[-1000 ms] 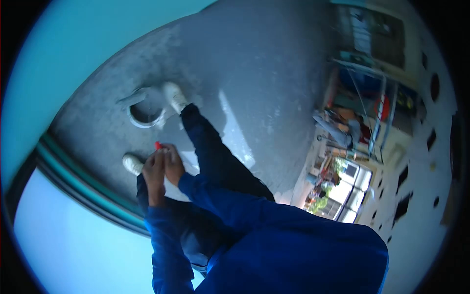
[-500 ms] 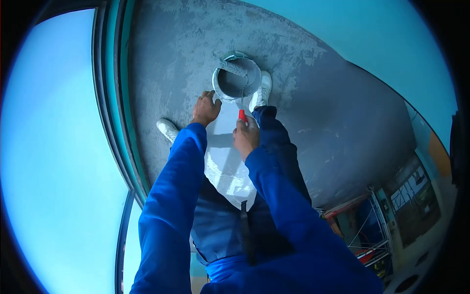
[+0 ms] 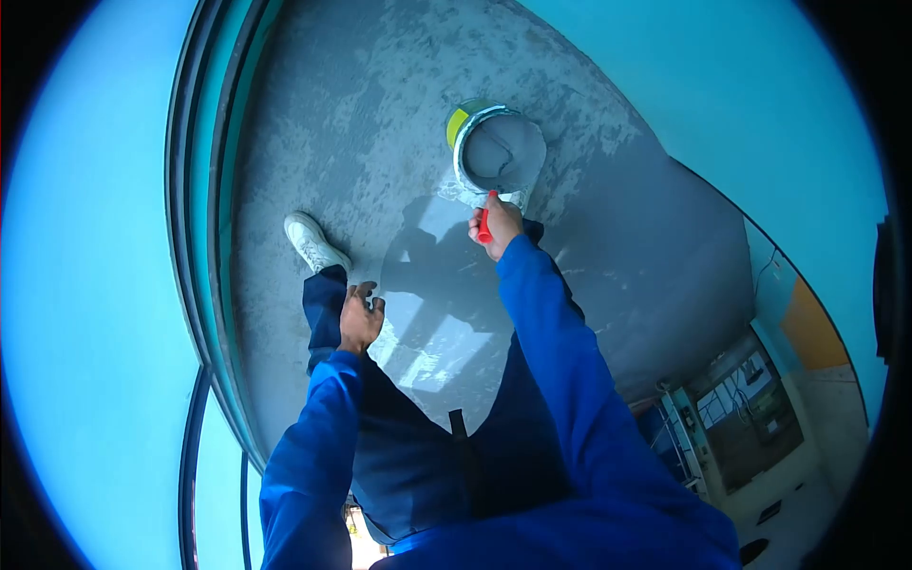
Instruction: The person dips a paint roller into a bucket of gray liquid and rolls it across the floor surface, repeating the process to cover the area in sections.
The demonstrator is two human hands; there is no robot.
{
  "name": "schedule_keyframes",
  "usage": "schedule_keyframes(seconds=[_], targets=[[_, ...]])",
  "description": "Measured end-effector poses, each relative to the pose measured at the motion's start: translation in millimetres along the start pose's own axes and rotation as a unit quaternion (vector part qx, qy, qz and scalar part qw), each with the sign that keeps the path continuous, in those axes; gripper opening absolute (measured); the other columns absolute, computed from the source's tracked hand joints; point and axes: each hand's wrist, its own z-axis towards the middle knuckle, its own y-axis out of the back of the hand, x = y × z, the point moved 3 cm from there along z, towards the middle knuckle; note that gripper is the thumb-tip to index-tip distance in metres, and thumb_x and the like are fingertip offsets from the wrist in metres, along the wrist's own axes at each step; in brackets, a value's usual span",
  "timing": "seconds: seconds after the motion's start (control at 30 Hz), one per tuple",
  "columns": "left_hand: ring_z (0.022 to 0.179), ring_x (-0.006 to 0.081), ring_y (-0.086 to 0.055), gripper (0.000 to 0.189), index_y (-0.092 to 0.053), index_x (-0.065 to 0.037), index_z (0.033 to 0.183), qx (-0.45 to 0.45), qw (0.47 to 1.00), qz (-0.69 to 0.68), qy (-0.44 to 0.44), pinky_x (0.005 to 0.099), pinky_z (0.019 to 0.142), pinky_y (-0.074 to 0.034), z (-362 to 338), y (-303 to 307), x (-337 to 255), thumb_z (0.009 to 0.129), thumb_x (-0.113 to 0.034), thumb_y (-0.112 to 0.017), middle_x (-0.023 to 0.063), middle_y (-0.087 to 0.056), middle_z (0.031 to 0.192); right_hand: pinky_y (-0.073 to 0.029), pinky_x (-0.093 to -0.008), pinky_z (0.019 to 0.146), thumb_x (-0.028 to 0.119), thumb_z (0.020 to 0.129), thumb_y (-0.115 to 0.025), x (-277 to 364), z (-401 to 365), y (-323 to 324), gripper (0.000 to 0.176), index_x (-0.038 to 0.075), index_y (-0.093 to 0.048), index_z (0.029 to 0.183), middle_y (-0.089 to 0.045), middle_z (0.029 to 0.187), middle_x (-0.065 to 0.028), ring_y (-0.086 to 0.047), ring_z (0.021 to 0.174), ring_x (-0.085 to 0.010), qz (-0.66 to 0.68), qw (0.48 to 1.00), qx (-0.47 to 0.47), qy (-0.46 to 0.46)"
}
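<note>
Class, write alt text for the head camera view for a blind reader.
Seen from above, a person in blue workwear holds a red handle in the right hand at the rim of a bucket with grey contents on a grey floor. The left hand is by the knee, near a white shoe.

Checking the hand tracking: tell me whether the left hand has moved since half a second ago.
Yes. The left hand has drawn back from the rim of the round grey paint bucket to the blue trouser leg.
</note>
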Motion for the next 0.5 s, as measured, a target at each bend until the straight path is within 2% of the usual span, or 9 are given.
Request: schedule_keyframes(seconds=[0.13,0.27,0.3,0.4,0.5], targets=[[0.096,0.0379,-0.062,0.034,-0.062,-0.001,0.114,-0.019,1.0,0.002,-0.018,0.0431,0.087,-0.05,12.2,-10.6,24.8,0.083,-0.013,-0.058,0.0223,-0.061,0.107,-0.041,-0.0273,0.047,0.026,0.101,-0.051,-1.1,37.2,10.0,0.019,0.01,-0.047,0.095,-0.051,0.073,-0.0027,-0.049,0.055,-0.0125,0.02,0.999,0.033,-0.003],[0.09,0.0354,-0.063,0.034,-0.062,-0.001,0.115,0.003,0.999,-0.037,0.002,0.043,0.083,-0.051,29.9,-15.4,8.5,0.083,-0.012,-0.057,0.0213,-0.06,0.105,-0.038,-0.0267,0.044,0.024,0.1,-0.051,-7.7,-11.5,26.0,0.015,0.01,-0.047,0.095,-0.05,0.073,-0.0013,-0.047,0.052,-0.0109,-0.05,0.997,0.018,0.05],[0.084,0.0338,-0.064,0.034,-0.061,-0.002,0.116,-0.007,0.999,-0.051,-0.017,0.0426,0.081,-0.051,34.8,-19.7,8.8,0.084,-0.012,-0.057,0.0211,-0.06,0.105,-0.037,-0.0269,0.043,0.024,0.099,-0.051,-10.6,-31.1,27.9,0.015,0.009,-0.048,0.098,-0.05,0.073,-0.0014,-0.046,0.051,-0.0108,-0.062,0.996,0.006,0.066],[0.082,0.0338,-0.064,0.034,-0.061,-0.002,0.116,-0.008,0.995,-0.081,-0.054,0.0426,0.079,-0.051,46.3,-29.2,11.4,0.084,-0.012,-0.057,0.0214,-0.06,0.105,-0.036,-0.0275,0.041,0.022,0.099,-0.05,-19.2,-88.7,31.3,0.018,0.007,-0.048,0.109,-0.05,0.073,-0.0016,-0.045,0.048,-0.0108,-0.091,0.99,-0.018,0.108],[0.085,0.0354,-0.064,0.032,-0.063,0.0,0.112,0.0,0.993,-0.105,-0.047,0.0425,0.081,-0.051,43.5,-25.9,4.1,0.083,-0.012,-0.058,0.0223,-0.061,0.103,-0.036,-0.0275,0.039,0.021,0.099,-0.049,-34.7,-128.3,35.0,0.028,0.004,-0.046,0.122,-0.049,0.076,-0.0024,-0.044,0.045,-0.0109,-0.099,0.987,-0.018,0.129]])
